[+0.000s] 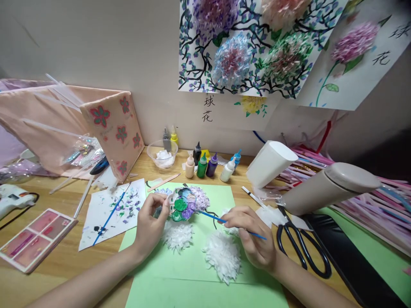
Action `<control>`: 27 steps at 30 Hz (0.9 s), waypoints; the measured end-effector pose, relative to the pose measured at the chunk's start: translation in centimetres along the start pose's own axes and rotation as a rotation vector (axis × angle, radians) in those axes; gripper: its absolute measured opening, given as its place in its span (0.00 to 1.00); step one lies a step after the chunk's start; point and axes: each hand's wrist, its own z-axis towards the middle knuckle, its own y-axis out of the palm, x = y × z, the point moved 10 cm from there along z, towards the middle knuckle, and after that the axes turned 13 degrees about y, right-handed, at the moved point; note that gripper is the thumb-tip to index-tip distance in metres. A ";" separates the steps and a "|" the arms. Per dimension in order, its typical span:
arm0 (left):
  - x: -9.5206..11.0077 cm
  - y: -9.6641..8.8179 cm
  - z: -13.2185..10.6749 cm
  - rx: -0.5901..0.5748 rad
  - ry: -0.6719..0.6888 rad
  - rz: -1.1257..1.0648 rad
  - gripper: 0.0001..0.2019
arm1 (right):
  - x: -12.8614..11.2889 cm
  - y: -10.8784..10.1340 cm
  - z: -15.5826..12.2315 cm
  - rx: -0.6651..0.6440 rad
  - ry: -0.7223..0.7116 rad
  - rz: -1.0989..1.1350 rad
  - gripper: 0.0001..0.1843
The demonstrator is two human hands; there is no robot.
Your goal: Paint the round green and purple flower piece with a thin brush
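My left hand (152,222) pinches the left edge of a small round paint palette (180,204), its wells smeared with green, purple and blue. In my right hand (253,237) is a thin blue paintbrush (214,217), gripped like a pen, its tip at the palette's right side. Below lies a light green sheet (173,278). Two fluffy white paper flowers (222,256) sit on it, one under each side of the palette. A purple-tinted flower (201,197) shows behind the palette, which partly hides it.
Paint bottles (202,166) and a clear bowl (162,155) stand at the back. At left are paint-marked paper (114,214) with another brush, a pink palette case (35,239) and a glue gun (14,199). Scissors (303,244), a phone (349,261) and a tumbler (330,188) lie right.
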 end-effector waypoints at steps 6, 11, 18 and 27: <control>0.0 0.0 0.0 -0.006 0.003 -0.004 0.07 | 0.0 -0.2 0.2 0.015 -0.006 0.041 0.14; 0.0 0.1 0.0 -0.012 0.008 -0.017 0.06 | -0.2 0.1 0.2 -0.017 -0.042 0.030 0.14; -0.1 0.2 0.0 -0.017 -0.002 -0.032 0.07 | 1.9 0.2 -0.1 0.005 0.153 0.112 0.13; 0.1 0.1 0.0 -0.026 0.013 -0.021 0.07 | 2.4 -0.1 -0.1 0.032 0.186 0.126 0.13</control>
